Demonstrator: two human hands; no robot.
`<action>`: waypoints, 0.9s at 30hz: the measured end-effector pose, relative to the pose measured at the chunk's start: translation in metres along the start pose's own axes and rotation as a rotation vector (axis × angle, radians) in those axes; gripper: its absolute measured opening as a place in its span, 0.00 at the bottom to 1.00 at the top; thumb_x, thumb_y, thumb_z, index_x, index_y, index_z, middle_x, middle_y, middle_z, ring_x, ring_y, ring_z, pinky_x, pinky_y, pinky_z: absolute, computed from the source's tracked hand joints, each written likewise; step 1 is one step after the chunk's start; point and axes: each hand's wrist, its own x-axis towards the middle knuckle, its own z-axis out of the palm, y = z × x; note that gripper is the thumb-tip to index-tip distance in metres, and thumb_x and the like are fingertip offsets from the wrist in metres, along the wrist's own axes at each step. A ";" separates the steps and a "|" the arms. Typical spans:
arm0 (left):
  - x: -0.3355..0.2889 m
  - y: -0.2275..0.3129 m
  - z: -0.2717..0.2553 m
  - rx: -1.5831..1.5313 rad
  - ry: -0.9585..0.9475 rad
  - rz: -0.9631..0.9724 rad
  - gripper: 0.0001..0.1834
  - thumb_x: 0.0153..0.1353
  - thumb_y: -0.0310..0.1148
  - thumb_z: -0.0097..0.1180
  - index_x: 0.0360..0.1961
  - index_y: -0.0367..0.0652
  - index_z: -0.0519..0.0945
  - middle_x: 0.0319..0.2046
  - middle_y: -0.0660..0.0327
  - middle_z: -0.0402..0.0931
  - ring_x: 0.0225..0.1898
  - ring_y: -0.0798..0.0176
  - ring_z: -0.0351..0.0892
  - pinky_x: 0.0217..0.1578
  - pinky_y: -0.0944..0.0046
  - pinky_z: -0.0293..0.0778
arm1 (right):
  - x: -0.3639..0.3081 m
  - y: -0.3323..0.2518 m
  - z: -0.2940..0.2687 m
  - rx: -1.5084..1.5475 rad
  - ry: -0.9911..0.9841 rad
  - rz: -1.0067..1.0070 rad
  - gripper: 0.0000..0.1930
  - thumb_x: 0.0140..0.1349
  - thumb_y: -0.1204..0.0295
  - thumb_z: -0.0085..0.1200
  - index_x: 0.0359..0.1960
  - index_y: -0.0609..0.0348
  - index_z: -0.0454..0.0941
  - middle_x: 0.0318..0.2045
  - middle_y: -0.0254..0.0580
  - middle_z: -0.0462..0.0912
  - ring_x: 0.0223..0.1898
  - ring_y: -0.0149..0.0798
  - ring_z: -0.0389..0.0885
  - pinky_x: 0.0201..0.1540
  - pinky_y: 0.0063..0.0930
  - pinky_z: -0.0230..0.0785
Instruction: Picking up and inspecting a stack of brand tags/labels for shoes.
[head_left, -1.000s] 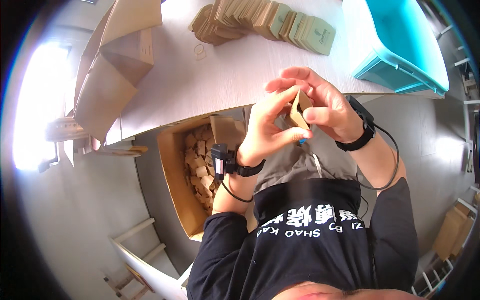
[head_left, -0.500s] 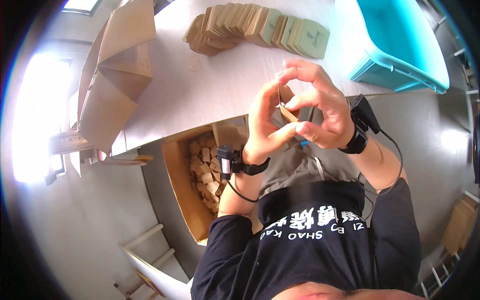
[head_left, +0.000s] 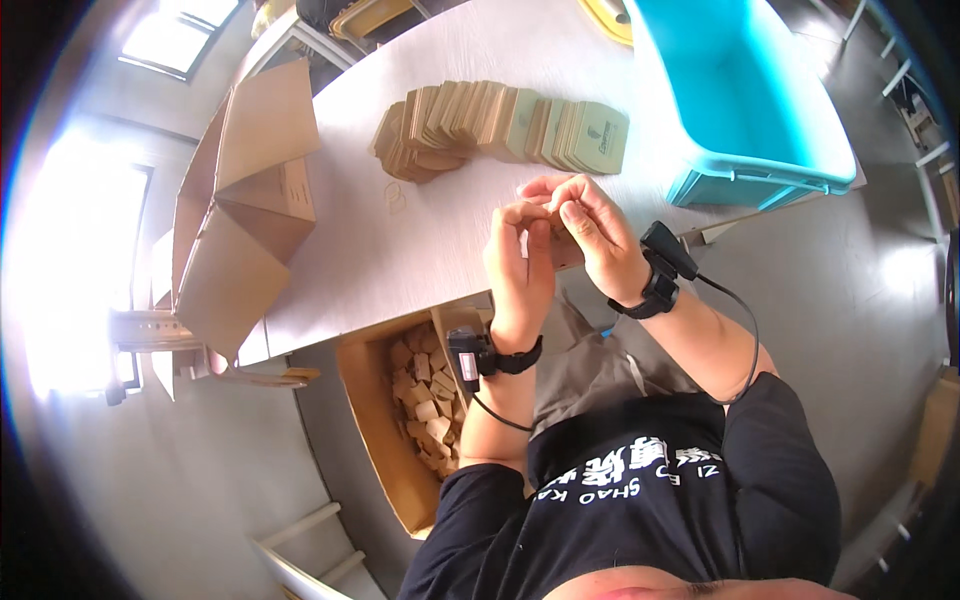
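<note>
Just off the table's front edge, my left hand and my right hand meet with curled fingers and thumbs. Between them they grip a small brown card piece, mostly hidden by the fingers. Beyond my hands, a curved row of brown card pieces stands on the table. They lean against one another, and the rightmost shows a dark printed mark. Some thin rubber bands appear to lie left of my hands, in front of the row.
A turquoise plastic bin stands at the table's right. At the left is an open cardboard box with flaps spread. Below the table edge, another cardboard box holds many brown scraps. Black wrist straps with cables are on both my wrists.
Both hands have moved forward to the table edge and closed in around the card piece, which showed more plainly before. The view has shifted, so the table sits lower in it.
</note>
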 end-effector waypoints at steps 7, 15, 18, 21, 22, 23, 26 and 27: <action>0.000 0.008 0.029 -0.440 0.193 -0.105 0.10 0.79 0.29 0.44 0.56 0.42 0.66 0.51 0.56 0.77 0.47 0.67 0.77 0.48 0.68 0.73 | 0.006 0.002 0.008 -0.008 0.075 0.112 0.08 0.73 0.78 0.42 0.52 0.62 0.68 0.47 0.44 0.82 0.48 0.28 0.80 0.51 0.25 0.74; 0.007 0.017 0.017 -0.199 0.131 -0.091 0.15 0.74 0.18 0.37 0.58 0.37 0.68 0.39 0.55 0.83 0.41 0.68 0.81 0.46 0.69 0.75 | 0.017 -0.012 0.002 -0.275 -0.030 0.013 0.18 0.71 0.81 0.45 0.62 0.62 0.66 0.40 0.44 0.87 0.42 0.31 0.87 0.45 0.26 0.78; 0.006 0.017 0.013 -0.114 0.075 -0.074 0.18 0.75 0.19 0.36 0.63 0.37 0.67 0.43 0.52 0.82 0.42 0.67 0.82 0.48 0.68 0.76 | 0.019 -0.012 -0.003 -0.234 -0.061 0.040 0.18 0.73 0.79 0.46 0.63 0.62 0.66 0.44 0.45 0.86 0.43 0.32 0.87 0.47 0.27 0.79; 0.002 0.009 0.010 -0.249 -0.053 -0.102 0.24 0.76 0.21 0.38 0.71 0.37 0.62 0.54 0.50 0.79 0.53 0.61 0.81 0.54 0.64 0.75 | 0.022 -0.003 -0.017 -0.249 -0.074 0.012 0.19 0.75 0.74 0.49 0.64 0.60 0.66 0.49 0.45 0.84 0.45 0.32 0.86 0.50 0.27 0.78; 0.003 0.009 0.010 -0.369 -0.119 -0.113 0.25 0.76 0.22 0.41 0.73 0.36 0.61 0.57 0.50 0.77 0.57 0.60 0.79 0.57 0.63 0.74 | 0.022 -0.001 -0.021 -0.248 -0.067 -0.001 0.19 0.75 0.73 0.50 0.64 0.59 0.67 0.50 0.45 0.83 0.46 0.32 0.85 0.51 0.27 0.77; 0.010 0.006 0.003 -0.048 -0.268 0.087 0.26 0.73 0.20 0.47 0.70 0.36 0.62 0.55 0.48 0.79 0.54 0.57 0.83 0.54 0.62 0.77 | 0.022 0.005 -0.027 -0.204 -0.079 -0.016 0.18 0.75 0.70 0.51 0.64 0.59 0.68 0.51 0.44 0.83 0.47 0.32 0.84 0.52 0.27 0.76; 0.010 0.006 0.000 -0.292 -0.475 -0.269 0.26 0.71 0.18 0.49 0.69 0.35 0.64 0.56 0.49 0.79 0.58 0.55 0.81 0.54 0.61 0.78 | 0.022 -0.005 -0.025 -0.290 -0.077 -0.057 0.20 0.75 0.68 0.53 0.64 0.59 0.67 0.51 0.43 0.82 0.50 0.33 0.82 0.53 0.27 0.76; 0.013 0.005 0.000 -0.244 -0.481 -0.230 0.25 0.70 0.16 0.48 0.68 0.35 0.67 0.53 0.51 0.80 0.56 0.57 0.82 0.53 0.61 0.78 | 0.023 -0.005 -0.022 -0.225 -0.017 -0.059 0.17 0.73 0.67 0.56 0.60 0.57 0.73 0.52 0.45 0.83 0.54 0.36 0.81 0.56 0.29 0.74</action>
